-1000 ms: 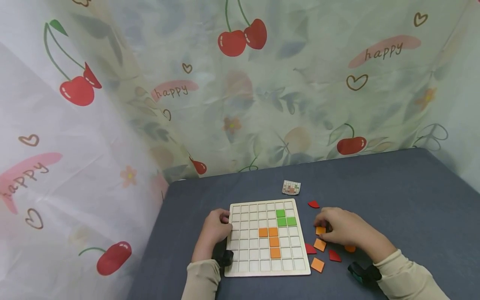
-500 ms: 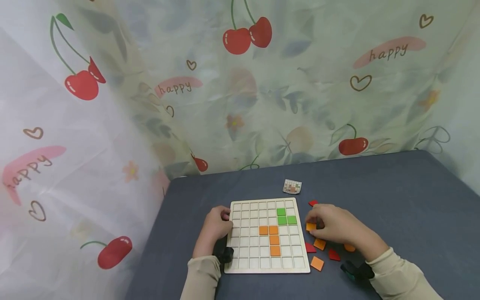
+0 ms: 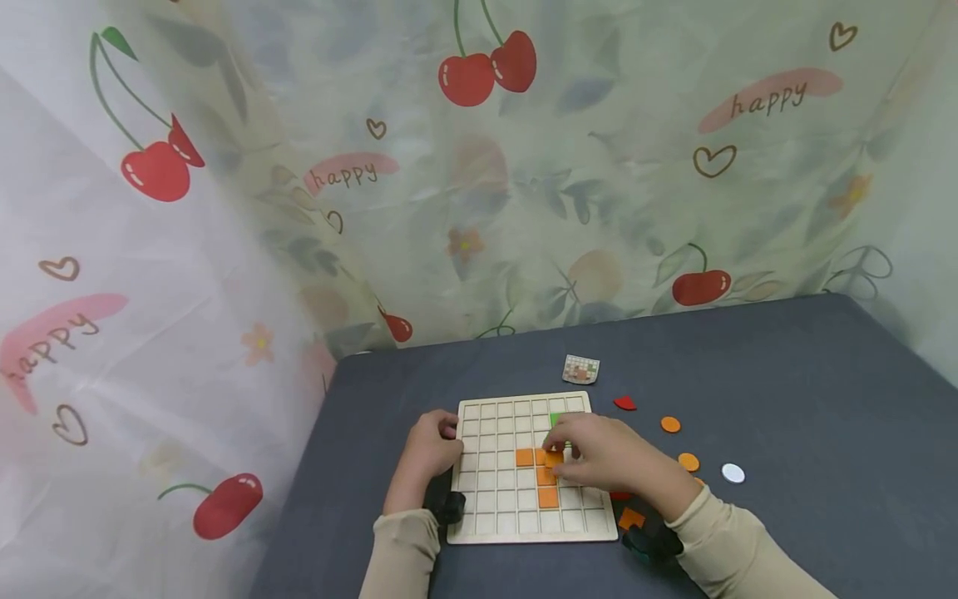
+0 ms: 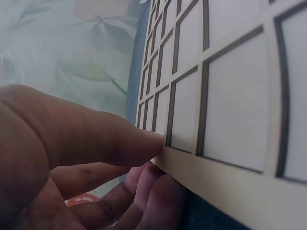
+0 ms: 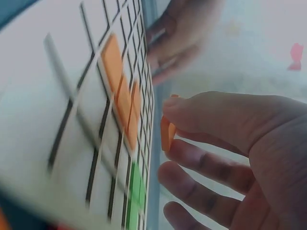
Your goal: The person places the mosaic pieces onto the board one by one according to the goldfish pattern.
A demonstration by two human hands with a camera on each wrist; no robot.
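Observation:
A pale wooden grid board [image 3: 486, 504] lies flat, with several orange square tiles [image 3: 549, 497] set in its cells. Behind my right fingers a green tile [image 3: 555, 418] shows only in part. At the left edge, my left hand [image 3: 428, 451] pinches the board, thumb on top and fingers below, as the left wrist view shows. Between thumb and fingertips of my right hand [image 3: 606, 453] is a loose orange square tile [image 5: 166, 134], held above the board beside the orange row. That hand hides some cells beneath it.
Right of the board lie orange discs [image 3: 670, 425], a white disc [image 3: 733, 473] and a red quarter-round piece [image 3: 624, 403]. Another orange square [image 3: 631, 519] is partly under my right wrist. A small patterned card [image 3: 580, 369] sits beyond the board; a printed curtain [image 3: 479, 208] backs the table.
My right hand has carried the orange tile leftward from the loose pieces to above the board. Discs it had covered now show. The left hand stays at the board's edge.

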